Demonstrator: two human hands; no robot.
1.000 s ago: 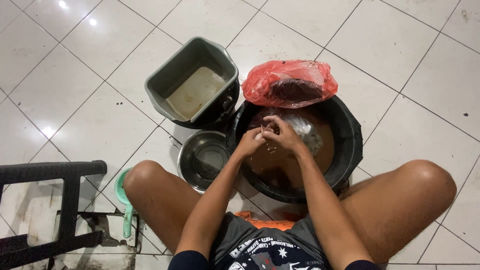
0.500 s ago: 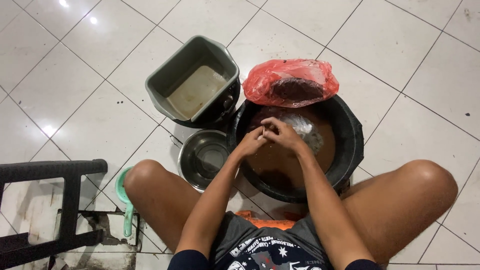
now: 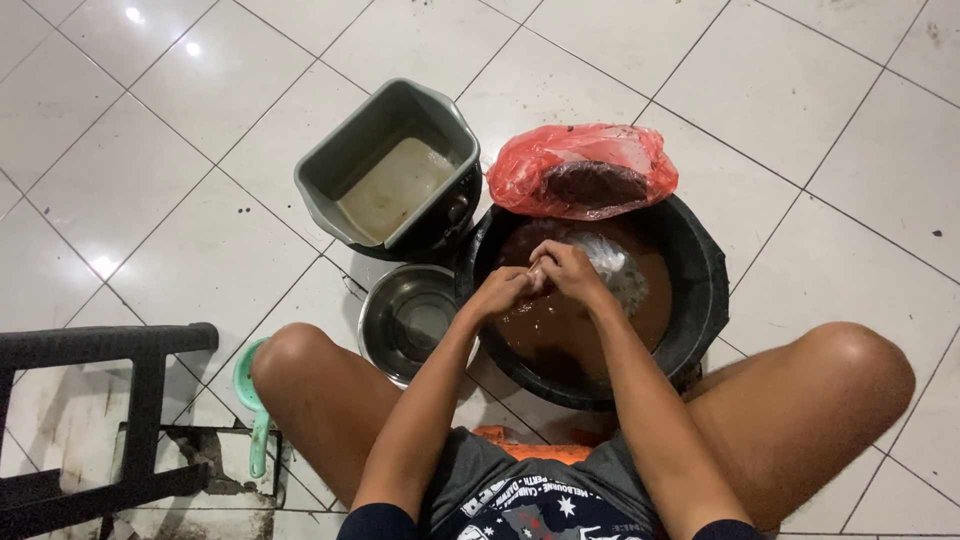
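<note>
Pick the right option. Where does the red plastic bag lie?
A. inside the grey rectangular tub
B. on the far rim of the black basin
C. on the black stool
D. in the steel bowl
B: the red plastic bag rests on the far rim of the black basin, beyond both hands.

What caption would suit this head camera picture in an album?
Both hands, left and right, meet over brown liquid in a black basin on a tiled floor.

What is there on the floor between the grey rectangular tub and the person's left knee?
In the head view, a round steel bowl sits between the grey rectangular tub and the left knee, beside the black basin.
</note>
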